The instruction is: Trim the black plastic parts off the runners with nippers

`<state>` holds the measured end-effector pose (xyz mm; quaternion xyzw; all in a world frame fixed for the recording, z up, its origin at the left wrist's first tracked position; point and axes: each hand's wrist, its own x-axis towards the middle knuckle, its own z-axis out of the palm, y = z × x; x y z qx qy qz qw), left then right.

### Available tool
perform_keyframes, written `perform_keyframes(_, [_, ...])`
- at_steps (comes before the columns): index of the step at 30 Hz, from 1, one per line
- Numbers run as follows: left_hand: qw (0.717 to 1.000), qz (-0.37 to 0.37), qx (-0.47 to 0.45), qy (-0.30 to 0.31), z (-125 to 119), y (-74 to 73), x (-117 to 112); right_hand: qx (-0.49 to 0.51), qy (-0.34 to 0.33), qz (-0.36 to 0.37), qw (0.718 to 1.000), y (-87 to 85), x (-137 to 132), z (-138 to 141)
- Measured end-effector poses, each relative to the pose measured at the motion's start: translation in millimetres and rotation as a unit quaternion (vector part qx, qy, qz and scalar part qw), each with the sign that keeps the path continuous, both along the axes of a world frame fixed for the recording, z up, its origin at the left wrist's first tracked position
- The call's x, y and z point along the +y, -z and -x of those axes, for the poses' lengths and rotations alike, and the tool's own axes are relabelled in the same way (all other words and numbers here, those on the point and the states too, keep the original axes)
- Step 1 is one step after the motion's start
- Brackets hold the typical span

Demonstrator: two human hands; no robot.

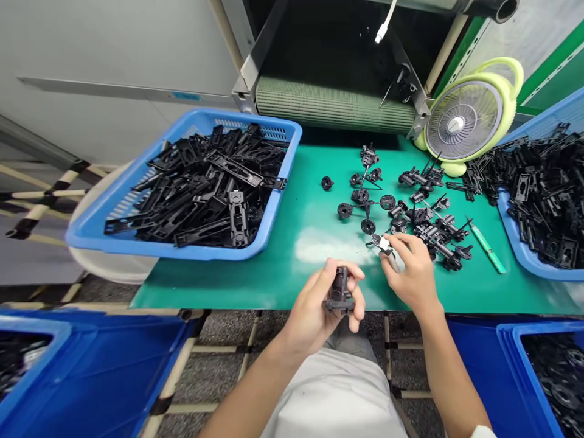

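Note:
My left hand (322, 301) is above the front edge of the green table, its fingers closed around a black plastic part (338, 292) with a block-shaped body. Part of that piece is hidden by my fingers. To the right, my right hand (413, 267) pinches a small tool that looks like nippers (381, 243), with a shiny metal tip and a whitish middle; the rest of it is covered by my hand. Just beyond lie loose black plastic parts with round discs (367, 227), and a heap of similar black parts (433, 234) spreads behind my right hand.
A blue basket (274, 225) full of long black parts stands at left, another blue basket (515, 243) at right. A green-handled knife-like tool (488, 246) lies near it. Behind are a yellow-green fan (469, 118) and a conveyor belt (333, 103). A white cable (383, 27) hangs above.

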<state>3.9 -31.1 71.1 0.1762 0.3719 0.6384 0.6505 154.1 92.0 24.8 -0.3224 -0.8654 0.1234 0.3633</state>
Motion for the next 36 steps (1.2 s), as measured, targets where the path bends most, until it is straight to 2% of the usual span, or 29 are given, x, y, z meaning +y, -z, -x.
perform_keyframes(2, [0.999,-0.014,-0.025,0.026,-1.3,-1.7,-1.4,-0.008,-0.027,-0.035,0.999,-17.8,-19.1,-10.9])
perform_keyframes(5, [0.998,-0.015,-0.045,0.050,-3.7,-3.9,-2.5,-0.027,-0.096,-0.041,0.994,-44.7,-46.6,-23.5])
perform_keyframes(8, [0.999,0.020,-0.025,0.035,-8.3,-6.4,-3.6,-0.073,-0.117,-0.052,0.989,-59.5,-62.3,-28.2])
perform_keyframes(14, [0.998,0.057,0.009,0.024,-16.8,-6.2,-8.2,-0.101,-0.103,-0.044,0.988,-58.4,-72.5,-30.8])
perform_keyframes(23, [0.999,0.044,-0.019,0.019,-15.2,-4.1,-13.7,-0.138,-0.086,-0.022,0.986,-62.0,-83.5,-33.2])
perform_keyframes(30, [0.998,0.054,-0.031,0.006,-12.8,-5.0,-13.2,-0.138,-0.090,-0.023,0.986,-58.5,-83.4,-28.3])
perform_keyframes(36, [0.996,0.063,-0.060,0.000,-11.0,1.3,-12.7,-0.158,-0.088,-0.024,0.983,-58.0,-83.8,-26.3])
